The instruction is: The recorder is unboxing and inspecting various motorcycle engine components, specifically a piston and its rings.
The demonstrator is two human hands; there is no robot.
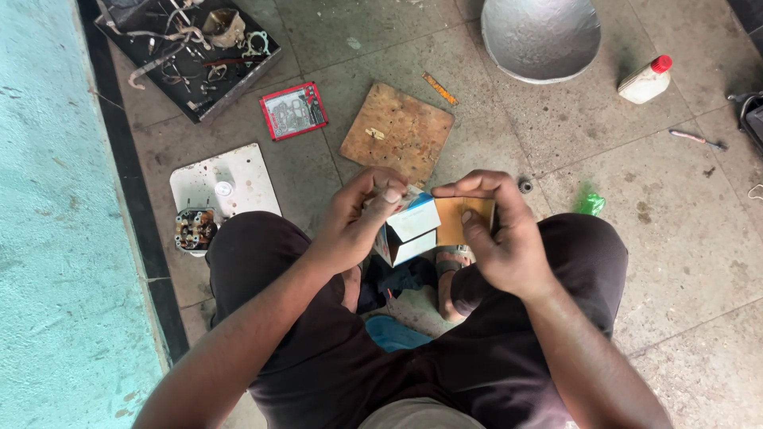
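I am squatting on the concrete floor (683,238) with both hands raised over my knees, working on a small cardboard box (407,230) that is white and blue on the outside and plain brown inside. My left hand (362,218) is closed around the box body from the nine o'clock side, thumb pressed on its top edge. My right hand (501,234) is narrowed to a pinch at three o'clock, fingertips gripping the brown flap (457,218) that stands open from the box. Whether anything lies inside the box I cannot tell. Just past my hands at twelve o'clock lies a square wooden board (397,131), with a small yellow strip (439,88) beyond it. At eleven o'clock sit a red-edged flat packet (293,110) and, farther off, a dark tray (191,56) heaped with metal parts and gaskets. At nine o'clock a white plate (242,179) rests on the floor with a metal engine part (195,230) touching its near corner. At one o'clock are a silver metal bowl (540,36) and a white bottle with a red cap (645,81); a green scrap (590,204) lies near my right knee.
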